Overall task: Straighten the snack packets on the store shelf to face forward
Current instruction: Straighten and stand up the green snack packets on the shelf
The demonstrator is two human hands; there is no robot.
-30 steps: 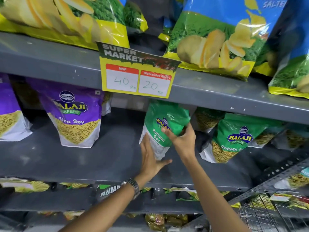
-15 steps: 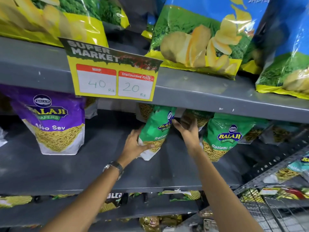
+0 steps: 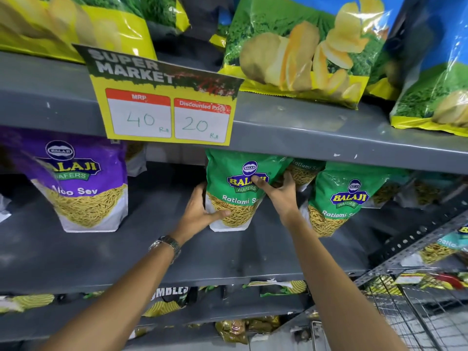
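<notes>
Both our hands are closed on one green Ratlami Sev packet (image 3: 236,191), which stands on the grey middle shelf (image 3: 177,252) just below the price tag. Our left hand (image 3: 200,211) clasps its lower left edge, thumb laid across the clear window at the bottom and fingers tucked behind. Our right hand (image 3: 279,191) takes the upper right edge, thumb pressed over the yellow "BALAJI" lettering and fingers curled round the back. A metal wristwatch (image 3: 166,245) sits on our left wrist.

The packet stands upright with its printed face turned towards us: a green upper part with the round Balaji logo, "WAFERS" beneath it, white "Ratlami S…" lettering partly hidden by our right hand, and a white base with a window full of thin yellow-brown strands. Its top reaches up under the shelf edge above.

Just to its right stands a second green Ratlami Sev packet (image 3: 342,198), leaning a little, with another tucked behind between the two. Well apart to the left stands a purple Aloo Sev packet (image 3: 81,183), also face-on. The yellow price tag (image 3: 162,97) hanging from the upper shelf reads MRP 40, discounted price 20. Above it rest large potato chip bags (image 3: 304,46).
</notes>
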